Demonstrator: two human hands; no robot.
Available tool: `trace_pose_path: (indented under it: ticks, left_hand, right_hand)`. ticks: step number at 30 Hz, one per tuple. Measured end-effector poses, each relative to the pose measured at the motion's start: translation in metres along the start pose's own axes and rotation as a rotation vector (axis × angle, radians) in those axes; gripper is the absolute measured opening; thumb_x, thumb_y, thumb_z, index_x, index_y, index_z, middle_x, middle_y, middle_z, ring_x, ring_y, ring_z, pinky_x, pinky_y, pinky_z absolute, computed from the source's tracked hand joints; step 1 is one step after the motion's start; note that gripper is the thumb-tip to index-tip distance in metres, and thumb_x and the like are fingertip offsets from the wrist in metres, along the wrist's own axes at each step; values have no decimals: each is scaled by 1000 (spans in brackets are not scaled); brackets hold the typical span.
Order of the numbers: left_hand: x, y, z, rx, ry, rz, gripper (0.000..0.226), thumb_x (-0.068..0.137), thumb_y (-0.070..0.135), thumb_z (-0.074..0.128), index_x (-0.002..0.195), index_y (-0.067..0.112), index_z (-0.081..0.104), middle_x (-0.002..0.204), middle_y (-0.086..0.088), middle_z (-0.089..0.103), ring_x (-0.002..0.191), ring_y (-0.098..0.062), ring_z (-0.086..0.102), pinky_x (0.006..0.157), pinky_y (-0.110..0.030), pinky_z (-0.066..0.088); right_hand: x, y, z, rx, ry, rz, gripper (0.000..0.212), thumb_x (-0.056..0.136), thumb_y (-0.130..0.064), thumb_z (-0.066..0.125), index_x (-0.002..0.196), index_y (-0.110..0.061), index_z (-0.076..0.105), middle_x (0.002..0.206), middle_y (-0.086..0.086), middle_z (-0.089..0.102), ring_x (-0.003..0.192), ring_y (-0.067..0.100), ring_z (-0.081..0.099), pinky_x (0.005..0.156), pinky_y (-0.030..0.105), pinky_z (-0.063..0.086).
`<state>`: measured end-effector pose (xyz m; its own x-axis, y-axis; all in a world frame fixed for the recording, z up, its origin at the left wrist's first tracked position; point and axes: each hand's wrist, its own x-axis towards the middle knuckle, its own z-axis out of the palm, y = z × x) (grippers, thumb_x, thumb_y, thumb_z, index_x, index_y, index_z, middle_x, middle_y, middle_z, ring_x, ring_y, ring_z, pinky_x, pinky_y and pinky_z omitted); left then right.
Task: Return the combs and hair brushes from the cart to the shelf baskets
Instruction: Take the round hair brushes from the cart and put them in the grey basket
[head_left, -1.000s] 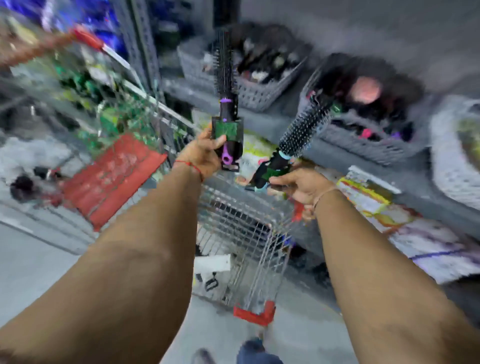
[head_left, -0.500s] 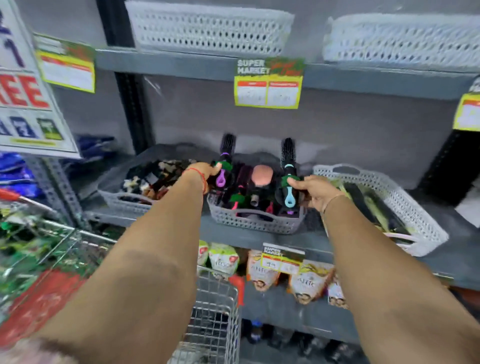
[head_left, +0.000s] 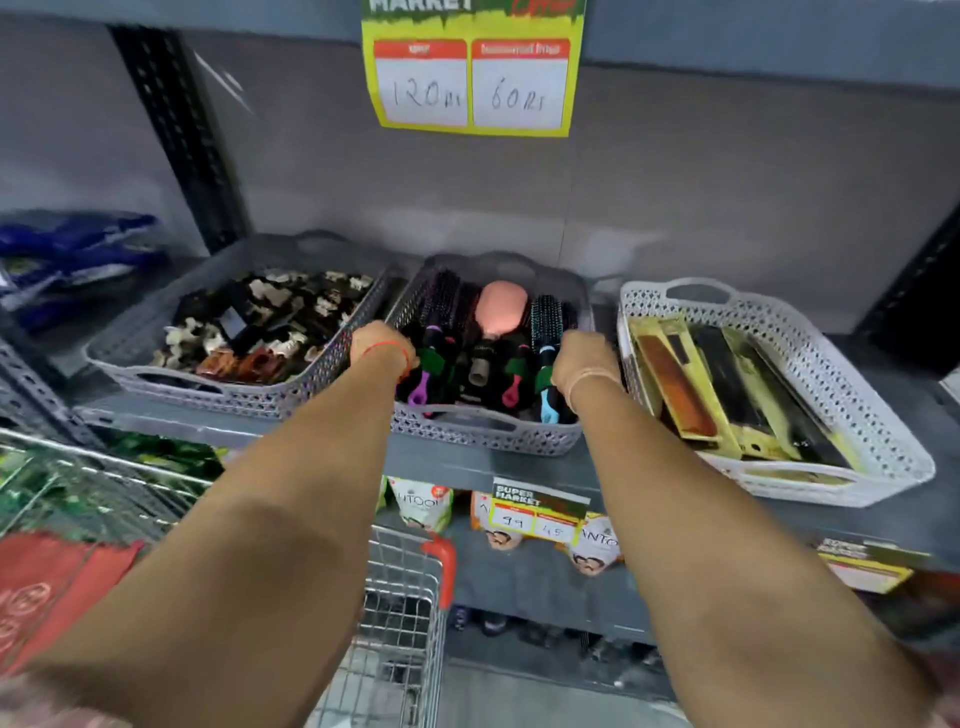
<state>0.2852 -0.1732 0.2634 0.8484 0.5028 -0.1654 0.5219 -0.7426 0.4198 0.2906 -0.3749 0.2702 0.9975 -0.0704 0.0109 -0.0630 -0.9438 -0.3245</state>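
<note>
- One head-worn wide-angle view, looking forward and down along both forearms; 
- close to the shelf (head_left: 467, 470), its baskets (head_left: 483, 434) within reach

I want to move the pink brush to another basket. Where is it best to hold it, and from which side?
Probably by the pink head, from above. The brush lies in the middle basket with its head on top of the pile and bare, while its handle is buried among the other brushes, so I cannot see it. Both hands are at the basket's sides, away from the head.
</note>
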Motion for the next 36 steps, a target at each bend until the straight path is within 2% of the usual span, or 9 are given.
trace_pose_path:
  ticks: [8,13,17,19,25,27,30,34,36]
  left_hand:
    - [-44,-44,-29,-402,285,172,53,91,42,48,101,-6,66,106,-33,67,106,-42,62,92,-41,48]
    - [-55,-162,-76,-900,416,-53,58,90,45,47,98,-10,63,107,-34,67,102,-41,65,90,-49,52]
    - [-85,-272,-78,-962,513,-231,40,88,44,50,59,16,54,44,3,62,42,-10,58,55,-24,50]
    - [-100,-309,-64,-962,493,-302,41,90,39,50,55,17,50,39,2,55,32,-9,50,45,-17,42]
    - [-118,-371,13,-857,199,-591,34,94,32,48,71,9,56,65,-9,54,53,-22,50,28,-9,36]
    - [-118,-388,46,-805,169,-709,32,94,34,48,95,5,63,88,-21,66,77,-32,62,57,-23,53]
    - [-126,-401,102,-779,171,-887,49,96,36,44,119,-3,60,126,-27,60,119,-38,55,100,-36,43]
    - [-136,-410,178,-883,187,-1155,44,96,29,45,126,-1,56,134,-22,55,124,-35,52,86,-15,49]
    - [-140,-413,210,-784,225,-1310,45,93,33,48,125,2,57,132,-24,57,121,-37,53,93,-28,48]
  right_hand:
    - [-36,-22,-10,-73,116,-193,54,80,-32,66,125,-7,48,133,21,41,121,38,43,93,43,45]
    - [-88,-104,-11,654,-553,-345,41,82,-56,51,105,-22,51,102,9,59,67,17,62,47,20,46]
    - [-134,-170,34,744,-809,-484,49,87,-55,42,118,-19,51,95,4,64,67,16,67,47,21,52]
    - [-150,-195,67,730,-932,-518,50,89,-51,43,125,-17,48,101,6,62,73,19,65,51,24,52]
    - [-157,-218,190,116,-1206,-637,50,88,-43,51,129,-16,46,139,7,45,116,27,50,83,37,47]
    - [-150,-214,232,-68,-1219,-707,55,85,-47,53,129,-15,47,142,6,42,125,27,44,94,37,42]
    - [-143,-193,294,-237,-1285,-761,56,87,-39,55,134,-11,41,145,9,40,131,24,39,90,23,34]
    - [-139,-149,376,-286,-1379,-707,60,83,-24,64,135,-6,39,143,17,40,131,30,39,99,22,36]
    - [-133,-129,407,-376,-1335,-774,68,81,-31,65,138,-8,35,150,17,29,137,31,29,113,34,28]
